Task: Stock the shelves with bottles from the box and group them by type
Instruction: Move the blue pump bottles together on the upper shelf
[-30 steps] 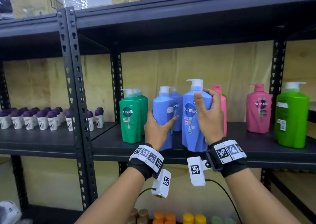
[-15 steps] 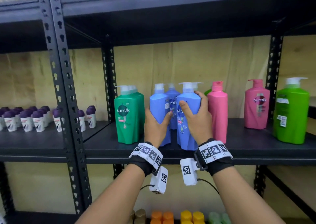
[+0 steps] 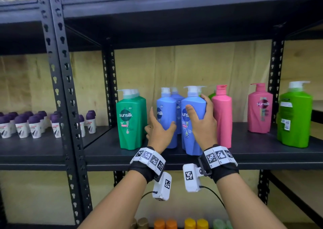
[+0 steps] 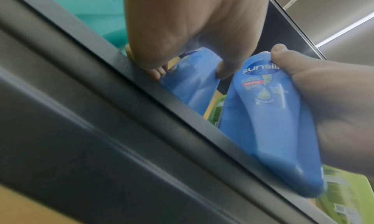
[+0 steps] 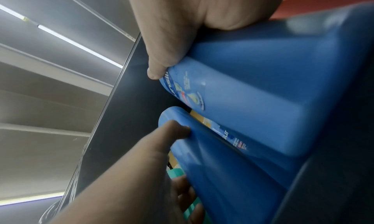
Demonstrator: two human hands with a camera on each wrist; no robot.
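Two blue Sunsilk pump bottles stand side by side at the front of the black shelf [image 3: 244, 152], with a third blue bottle [image 3: 177, 97] behind them. My right hand [image 3: 196, 103] grips the right blue bottle [image 3: 192, 134], thumb on its label and fingers round its right side. My left hand [image 3: 161, 118] has loosened: its thumb touches the front of the left blue bottle [image 3: 167, 117], and its fingers lie straight in the gap beside the teal bottles [image 3: 131, 124]. The left wrist view shows both blue bottles [image 4: 269, 123] at the shelf lip.
A pink bottle [image 3: 222, 117] stands close to the right of my right hand, with a light green one behind it. Another pink bottle [image 3: 260, 110] and a light green bottle [image 3: 295, 117] stand further right. Small purple-capped roll-ons [image 3: 35, 124] fill the left bay beyond the upright post [image 3: 64, 89].
My right hand has carried its blue bottle left, away from the pink one, up against the other blue bottle. My left hand has relaxed its grip.
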